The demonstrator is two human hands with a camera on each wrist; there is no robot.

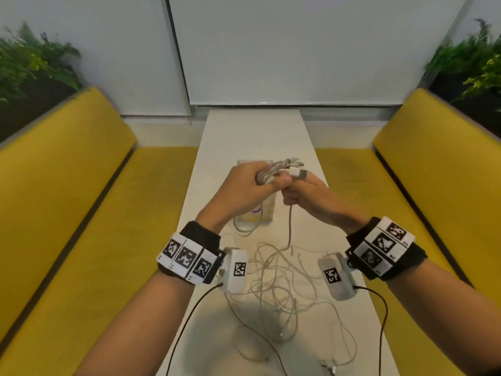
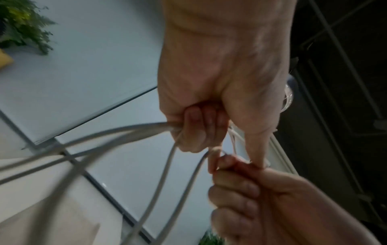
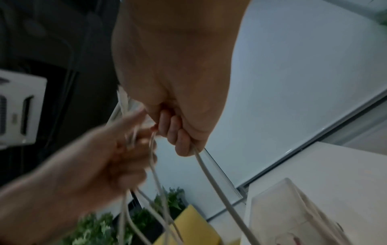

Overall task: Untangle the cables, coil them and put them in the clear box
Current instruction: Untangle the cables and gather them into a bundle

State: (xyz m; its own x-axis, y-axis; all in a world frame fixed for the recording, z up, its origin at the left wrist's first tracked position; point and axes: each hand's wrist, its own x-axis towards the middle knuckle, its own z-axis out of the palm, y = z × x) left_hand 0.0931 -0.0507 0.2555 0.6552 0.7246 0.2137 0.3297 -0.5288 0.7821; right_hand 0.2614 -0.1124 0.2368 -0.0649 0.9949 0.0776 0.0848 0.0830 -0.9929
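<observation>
My left hand (image 1: 252, 180) grips a bunch of coiled grey-white cable loops (image 1: 273, 170), raised above the clear box (image 1: 267, 207) on the white table (image 1: 244, 131). My right hand (image 1: 301, 194) meets it thumb to thumb and holds the same cable's strand (image 1: 290, 226), which hangs down to the tangle of white cables (image 1: 282, 280) on the table. A white plug end (image 1: 296, 172) sticks out above my right fingers. In the left wrist view the left fingers (image 2: 199, 131) curl round several cable strands (image 2: 117, 132). In the right wrist view the right fingers (image 3: 178, 132) clasp one cable (image 3: 211, 179).
Yellow benches (image 1: 67, 199) (image 1: 423, 185) run along both sides of the narrow table. Green plants (image 1: 29, 61) stand behind each bench back. Thin dark wires (image 1: 189, 316) from the wrist cameras trail over the near table. The box appears again in the right wrist view (image 3: 293, 207).
</observation>
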